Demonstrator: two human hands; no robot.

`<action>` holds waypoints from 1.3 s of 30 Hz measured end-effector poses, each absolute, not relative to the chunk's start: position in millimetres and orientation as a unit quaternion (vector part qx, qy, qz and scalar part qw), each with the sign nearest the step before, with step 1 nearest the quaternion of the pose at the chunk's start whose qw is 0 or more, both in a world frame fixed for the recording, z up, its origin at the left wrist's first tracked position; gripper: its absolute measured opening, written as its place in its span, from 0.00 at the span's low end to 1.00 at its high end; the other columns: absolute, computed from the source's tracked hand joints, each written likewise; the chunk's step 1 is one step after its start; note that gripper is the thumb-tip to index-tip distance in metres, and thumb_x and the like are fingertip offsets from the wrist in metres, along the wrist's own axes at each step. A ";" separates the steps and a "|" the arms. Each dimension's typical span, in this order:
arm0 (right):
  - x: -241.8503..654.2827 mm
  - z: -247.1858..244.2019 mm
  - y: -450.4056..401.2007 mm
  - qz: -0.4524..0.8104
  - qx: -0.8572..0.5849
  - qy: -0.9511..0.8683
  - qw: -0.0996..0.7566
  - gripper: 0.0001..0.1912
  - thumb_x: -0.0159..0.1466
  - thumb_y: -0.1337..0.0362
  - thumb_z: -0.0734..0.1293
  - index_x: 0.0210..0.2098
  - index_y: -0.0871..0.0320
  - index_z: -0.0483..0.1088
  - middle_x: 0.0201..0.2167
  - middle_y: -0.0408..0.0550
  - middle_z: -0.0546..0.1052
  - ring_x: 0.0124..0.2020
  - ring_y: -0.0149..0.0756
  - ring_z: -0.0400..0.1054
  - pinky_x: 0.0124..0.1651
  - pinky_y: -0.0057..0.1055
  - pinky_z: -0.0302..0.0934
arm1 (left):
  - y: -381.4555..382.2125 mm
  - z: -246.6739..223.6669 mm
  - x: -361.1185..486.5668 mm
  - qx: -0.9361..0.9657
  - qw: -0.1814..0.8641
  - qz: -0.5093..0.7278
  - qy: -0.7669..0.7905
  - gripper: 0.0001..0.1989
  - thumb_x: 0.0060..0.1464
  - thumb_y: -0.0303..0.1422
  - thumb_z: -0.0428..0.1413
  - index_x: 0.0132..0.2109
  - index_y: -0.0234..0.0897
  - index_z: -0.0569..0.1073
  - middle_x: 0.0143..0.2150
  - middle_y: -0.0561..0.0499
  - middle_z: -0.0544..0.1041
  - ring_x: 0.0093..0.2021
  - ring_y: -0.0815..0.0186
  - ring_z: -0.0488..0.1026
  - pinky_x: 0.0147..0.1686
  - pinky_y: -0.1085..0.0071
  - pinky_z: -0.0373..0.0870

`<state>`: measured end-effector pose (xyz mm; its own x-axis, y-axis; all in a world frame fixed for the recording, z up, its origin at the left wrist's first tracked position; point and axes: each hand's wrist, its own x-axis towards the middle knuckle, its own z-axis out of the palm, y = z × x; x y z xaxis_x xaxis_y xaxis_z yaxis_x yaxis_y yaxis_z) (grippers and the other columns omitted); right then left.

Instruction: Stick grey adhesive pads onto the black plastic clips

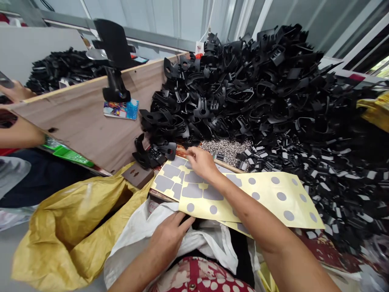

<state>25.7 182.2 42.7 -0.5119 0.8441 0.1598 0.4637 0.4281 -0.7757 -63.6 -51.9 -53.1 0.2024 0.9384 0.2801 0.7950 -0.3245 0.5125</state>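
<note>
Pale yellow backing carries grey shapes on the sticker sheet point(267, 188), which lies in front of me across a second sheet point(158, 180) near the edge of the counter point(330, 249). My right hand point(200, 160) reaches over it to the far side, fingers curled and pointing down just beside the silvery metal bits point(229, 147); I can't tell from here whether they pinch anything. My left hand point(167, 233) is at the sheet's near left corner, thumb a little apart from the forefinger, and whether they nip that edge I can't make out either. The near edge overhangs the white cloth point(133, 237).

Room is tight at the far side, where the heap of black plastic parts point(243, 93) rises behind the metal bits. To the right, small black pieces point(343, 194) crowd the sheet's end. The wooden partition point(88, 121) bounds my left, with a co-worker's hand point(20, 91) beyond it. Below the partition the yellow sack point(54, 231) gapes open, a brown block point(136, 176) at its far rim.
</note>
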 end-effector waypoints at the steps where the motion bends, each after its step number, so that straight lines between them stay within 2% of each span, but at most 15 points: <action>1: 3.0 38.0 194.0 0.360 -0.425 -0.779 0.289 0.06 0.63 0.70 0.69 0.39 0.53 0.75 0.34 0.43 0.78 0.39 0.39 0.71 0.49 0.35 0.61 | -53.4 -52.4 -63.5 0.760 0.141 0.281 0.569 0.31 0.53 0.18 0.49 0.61 0.44 0.73 0.57 0.42 0.78 0.51 0.54 0.79 0.50 0.59 0.79; 3: -35.9 26.0 212.2 0.396 -0.440 -0.747 0.301 0.09 0.60 0.70 0.71 0.40 0.53 0.75 0.30 0.41 0.77 0.36 0.38 0.71 0.47 0.34 0.63 | -56.6 -46.6 -64.8 0.747 0.188 0.295 0.565 0.27 0.56 0.21 0.51 0.60 0.42 0.74 0.56 0.41 0.79 0.51 0.54 0.79 0.49 0.60 0.79; 6: -64.1 7.5 221.7 0.457 -0.421 -0.718 0.315 0.14 0.57 0.71 0.72 0.43 0.54 0.74 0.23 0.35 0.72 0.29 0.34 0.69 0.40 0.31 0.66 | -59.0 -29.9 -70.7 0.670 0.326 0.354 0.565 0.17 0.61 0.27 0.54 0.54 0.42 0.78 0.47 0.44 0.82 0.44 0.57 0.81 0.45 0.64 0.79; 8: -57.8 -1.9 218.7 0.490 -0.391 -0.702 0.337 0.16 0.57 0.71 0.70 0.45 0.54 0.74 0.25 0.34 0.73 0.28 0.31 0.70 0.39 0.29 0.67 | -55.7 -15.6 -76.1 0.546 0.443 0.422 0.573 0.12 0.62 0.33 0.56 0.51 0.41 0.79 0.40 0.45 0.82 0.39 0.59 0.81 0.39 0.66 0.79; 11: -23.9 -9.2 208.8 0.515 -0.350 -0.680 0.387 0.16 0.58 0.69 0.68 0.45 0.53 0.74 0.32 0.39 0.77 0.35 0.32 0.73 0.45 0.29 0.69 | -39.9 6.7 -81.1 0.313 0.558 0.537 0.549 0.16 0.61 0.40 0.61 0.53 0.38 0.76 0.36 0.46 0.81 0.34 0.61 0.80 0.34 0.69 0.77; 14: 9.5 -10.3 196.7 0.525 -0.342 -0.643 0.439 0.14 0.58 0.66 0.67 0.45 0.54 0.70 0.35 0.42 0.76 0.37 0.33 0.73 0.45 0.29 0.69 | -13.4 23.8 -75.8 0.199 0.599 0.611 0.478 0.23 0.56 0.39 0.66 0.55 0.38 0.72 0.38 0.45 0.82 0.36 0.61 0.80 0.39 0.68 0.77; 18: 31.3 -2.3 179.6 0.527 -0.335 -0.600 0.500 0.13 0.58 0.63 0.67 0.43 0.54 0.65 0.36 0.44 0.74 0.38 0.33 0.71 0.45 0.29 0.69 | 19.5 23.6 -52.9 0.181 0.630 0.621 0.431 0.24 0.58 0.41 0.64 0.56 0.37 0.69 0.44 0.42 0.82 0.46 0.56 0.80 0.54 0.58 0.74; 21: 48.3 15.5 177.2 0.514 -0.311 -0.596 0.534 0.11 0.58 0.61 0.67 0.39 0.54 0.64 0.35 0.42 0.72 0.39 0.33 0.70 0.46 0.29 0.68 | 27.9 7.3 -37.2 0.291 0.580 0.571 0.503 0.19 0.59 0.42 0.61 0.52 0.37 0.72 0.43 0.43 0.80 0.46 0.55 0.78 0.52 0.55 0.74; 25: 84.6 45.9 199.6 0.483 -0.297 -0.600 0.564 0.11 0.57 0.62 0.68 0.39 0.54 0.64 0.34 0.41 0.70 0.37 0.32 0.68 0.44 0.29 0.66 | 17.9 -7.2 -29.1 0.593 0.309 0.433 0.604 0.12 0.61 0.38 0.57 0.50 0.40 0.75 0.48 0.43 0.77 0.48 0.53 0.74 0.52 0.54 0.70; 27: 101.3 57.7 213.4 0.473 -0.294 -0.585 0.589 0.13 0.56 0.62 0.68 0.40 0.54 0.64 0.34 0.41 0.69 0.37 0.31 0.67 0.44 0.29 0.66 | 11.5 -5.7 -28.9 0.675 0.178 0.336 0.633 0.13 0.63 0.39 0.54 0.51 0.39 0.75 0.47 0.41 0.77 0.49 0.50 0.73 0.51 0.51 0.68; 29: 112.4 65.2 221.8 0.463 -0.290 -0.568 0.616 0.13 0.57 0.62 0.69 0.40 0.53 0.64 0.35 0.40 0.69 0.36 0.31 0.67 0.44 0.29 0.65 | 8.4 -0.6 -29.0 0.703 0.110 0.223 0.667 0.16 0.62 0.42 0.55 0.51 0.37 0.75 0.45 0.40 0.77 0.47 0.47 0.72 0.48 0.49 0.67; 32: 118.8 70.7 221.5 0.442 -0.290 -0.570 0.629 0.12 0.58 0.63 0.68 0.41 0.53 0.64 0.34 0.40 0.69 0.37 0.31 0.66 0.44 0.29 0.66 | 11.5 7.9 -26.8 0.701 0.093 0.095 0.701 0.21 0.60 0.45 0.58 0.52 0.35 0.73 0.46 0.39 0.76 0.48 0.45 0.72 0.47 0.50 0.66; 35: 120.3 74.4 210.9 0.431 -0.279 -0.595 0.618 0.10 0.59 0.65 0.68 0.41 0.53 0.65 0.35 0.41 0.70 0.38 0.31 0.68 0.45 0.29 0.67 | 19.7 14.1 -21.9 0.688 0.104 0.034 0.718 0.21 0.58 0.45 0.60 0.51 0.34 0.72 0.45 0.39 0.77 0.48 0.45 0.73 0.46 0.53 0.66; 39: 125.9 82.1 195.2 0.426 -0.237 -0.619 0.615 0.08 0.62 0.66 0.67 0.42 0.53 0.67 0.36 0.42 0.73 0.39 0.32 0.70 0.47 0.30 0.69 | 26.9 22.4 -18.2 0.690 0.083 0.011 0.719 0.13 0.56 0.41 0.62 0.43 0.37 0.72 0.44 0.41 0.77 0.46 0.45 0.73 0.44 0.55 0.64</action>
<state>125.9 195.2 82.1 -0.1301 0.8181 0.5602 -0.2306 0.5245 -0.8196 -18.2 26.9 22.4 -0.0346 0.9938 -0.1054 0.9903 0.0483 0.1302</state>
